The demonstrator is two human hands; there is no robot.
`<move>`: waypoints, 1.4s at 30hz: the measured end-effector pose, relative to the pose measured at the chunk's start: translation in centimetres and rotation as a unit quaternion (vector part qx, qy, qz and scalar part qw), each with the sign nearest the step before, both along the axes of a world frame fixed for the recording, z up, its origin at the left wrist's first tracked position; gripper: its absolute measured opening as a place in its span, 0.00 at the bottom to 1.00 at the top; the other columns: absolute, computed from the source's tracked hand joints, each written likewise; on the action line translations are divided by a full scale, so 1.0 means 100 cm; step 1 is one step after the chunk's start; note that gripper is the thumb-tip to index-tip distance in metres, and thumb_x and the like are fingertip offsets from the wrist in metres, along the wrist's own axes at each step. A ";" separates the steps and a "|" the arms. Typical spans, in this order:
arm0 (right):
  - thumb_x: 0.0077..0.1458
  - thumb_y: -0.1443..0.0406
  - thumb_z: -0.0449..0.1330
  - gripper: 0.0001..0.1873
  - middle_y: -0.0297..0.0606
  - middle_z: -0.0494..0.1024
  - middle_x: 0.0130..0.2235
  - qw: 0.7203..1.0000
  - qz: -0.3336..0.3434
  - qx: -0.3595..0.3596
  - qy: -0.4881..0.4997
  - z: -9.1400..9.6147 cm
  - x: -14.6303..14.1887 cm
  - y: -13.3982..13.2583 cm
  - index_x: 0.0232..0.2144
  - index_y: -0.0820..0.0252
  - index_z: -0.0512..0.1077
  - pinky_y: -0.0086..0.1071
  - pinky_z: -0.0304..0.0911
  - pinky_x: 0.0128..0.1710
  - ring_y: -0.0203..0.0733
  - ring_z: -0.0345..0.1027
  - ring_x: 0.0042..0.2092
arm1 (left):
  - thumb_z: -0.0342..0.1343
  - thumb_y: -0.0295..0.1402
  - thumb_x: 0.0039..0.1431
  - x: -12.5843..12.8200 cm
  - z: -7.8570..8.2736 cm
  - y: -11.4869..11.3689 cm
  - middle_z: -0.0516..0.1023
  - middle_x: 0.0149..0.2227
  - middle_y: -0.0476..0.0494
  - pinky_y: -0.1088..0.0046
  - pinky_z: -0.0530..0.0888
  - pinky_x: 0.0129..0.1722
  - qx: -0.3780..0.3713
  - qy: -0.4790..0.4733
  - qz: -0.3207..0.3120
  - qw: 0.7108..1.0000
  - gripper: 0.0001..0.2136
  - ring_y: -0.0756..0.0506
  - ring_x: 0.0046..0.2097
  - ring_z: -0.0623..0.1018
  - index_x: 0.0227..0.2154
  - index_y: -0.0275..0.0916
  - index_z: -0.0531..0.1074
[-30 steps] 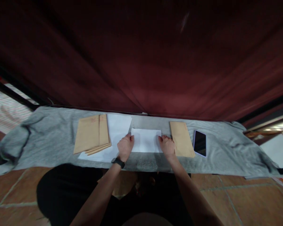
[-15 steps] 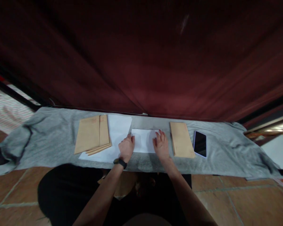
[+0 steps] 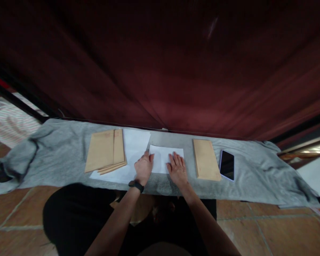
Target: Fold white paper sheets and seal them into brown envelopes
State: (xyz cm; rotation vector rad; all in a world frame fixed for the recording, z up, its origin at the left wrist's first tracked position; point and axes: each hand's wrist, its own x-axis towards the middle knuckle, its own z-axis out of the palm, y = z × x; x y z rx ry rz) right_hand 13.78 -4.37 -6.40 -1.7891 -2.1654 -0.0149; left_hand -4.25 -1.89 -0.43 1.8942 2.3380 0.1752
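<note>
A small white sheet of paper (image 3: 160, 160), seemingly folded, lies on the grey cloth in front of me. My left hand (image 3: 144, 166), with a dark watch on its wrist, is closed at the left edge of that sheet, thumb and fingers pinching it. Flat on the right part of the same sheet rests my right hand (image 3: 178, 170), its fingers stretched out. Larger white sheets (image 3: 136, 142) lie just left of my left hand, partly under a stack of brown paper envelopes (image 3: 102, 151).
Another stack of brown envelopes (image 3: 206, 160) lies right of my right hand, with a phone (image 3: 227, 164) in a pale purple case beside it. Grey cloth (image 3: 252, 170) covers the narrow surface. A dark red curtain-like sheet (image 3: 160, 78) rises behind its far edge.
My right hand has moved slightly left from the sheet's right edge and now lies flatter on the paper. My left hand has stayed at the left edge.
</note>
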 end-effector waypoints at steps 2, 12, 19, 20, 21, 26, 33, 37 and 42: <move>0.68 0.58 0.49 0.28 0.48 0.56 0.69 1.000 -0.002 0.001 0.001 0.000 -0.001 0.000 0.67 0.60 0.59 0.49 0.46 0.67 0.52 0.50 0.69 | 0.38 0.42 0.72 0.003 0.002 -0.006 0.79 0.46 0.31 0.60 0.71 0.50 0.049 0.007 -0.026 0.998 0.21 0.37 0.50 0.78 0.52 0.34 0.70; 0.67 0.66 0.48 0.28 0.47 0.54 0.70 1.000 0.008 -0.005 -0.013 0.001 0.001 -0.004 0.68 0.60 0.57 0.48 0.43 0.68 0.50 0.47 0.70 | 0.40 0.43 0.71 0.038 -0.041 -0.021 0.54 0.71 0.39 0.54 0.50 0.70 0.092 -0.020 -0.246 0.965 0.25 0.40 0.72 0.51 0.66 0.39 0.58; 0.70 0.63 0.41 0.26 0.45 0.63 0.67 0.995 0.002 -0.019 0.096 0.008 -0.007 0.010 0.64 0.63 0.63 0.46 0.49 0.67 0.45 0.53 0.68 | 0.39 0.36 0.70 0.035 -0.054 -0.018 0.52 0.71 0.40 0.52 0.49 0.70 0.093 -0.006 -0.255 0.962 0.25 0.41 0.72 0.48 0.67 0.39 0.56; 0.70 0.63 0.40 0.26 0.45 0.64 0.66 0.993 0.017 -0.017 0.115 0.010 -0.012 0.014 0.64 0.64 0.64 0.44 0.50 0.67 0.43 0.54 0.68 | 0.40 0.35 0.69 0.035 -0.055 -0.017 0.52 0.71 0.40 0.52 0.49 0.70 0.091 -0.004 -0.261 0.961 0.25 0.40 0.72 0.48 0.67 0.39 0.56; 0.71 0.63 0.39 0.26 0.43 0.64 0.66 0.991 0.039 -0.015 0.127 0.011 -0.018 0.018 0.63 0.64 0.64 0.43 0.50 0.67 0.42 0.53 0.68 | 0.41 0.34 0.68 0.035 -0.056 -0.017 0.53 0.71 0.39 0.52 0.48 0.70 0.088 -0.003 -0.268 0.959 0.26 0.40 0.72 0.47 0.67 0.38 0.56; 0.71 0.63 0.38 0.27 0.44 0.64 0.66 0.988 0.098 -0.026 0.113 0.011 -0.042 0.032 0.63 0.65 0.65 0.42 0.49 0.68 0.41 0.52 0.69 | 0.43 0.33 0.65 0.034 -0.059 -0.015 0.53 0.71 0.39 0.53 0.47 0.71 0.073 0.006 -0.277 0.958 0.29 0.40 0.72 0.49 0.69 0.37 0.51; 0.72 0.60 0.37 0.28 0.42 0.61 0.68 0.995 0.052 -0.037 0.078 0.007 -0.027 0.035 0.66 0.61 0.60 0.44 0.46 0.68 0.42 0.50 0.69 | 0.43 0.29 0.63 0.036 -0.061 -0.015 0.52 0.71 0.40 0.52 0.47 0.71 0.077 0.016 -0.266 0.961 0.30 0.41 0.73 0.46 0.69 0.36 0.52; 0.72 0.60 0.39 0.27 0.46 0.59 0.68 0.998 0.050 -0.025 0.036 0.005 -0.015 0.034 0.66 0.64 0.59 0.46 0.44 0.68 0.45 0.49 0.70 | 0.41 0.29 0.66 0.037 -0.058 -0.016 0.51 0.71 0.38 0.54 0.48 0.71 0.073 0.008 -0.255 0.964 0.28 0.42 0.72 0.48 0.68 0.36 0.54; 0.71 0.59 0.44 0.27 0.49 0.58 0.68 1.000 0.023 -0.002 -0.002 0.000 0.004 0.031 0.67 0.65 0.58 0.48 0.45 0.68 0.49 0.50 0.70 | 0.39 0.34 0.69 0.038 -0.056 -0.016 0.50 0.71 0.39 0.55 0.49 0.71 0.076 -0.012 -0.234 0.969 0.26 0.43 0.72 0.48 0.69 0.37 0.52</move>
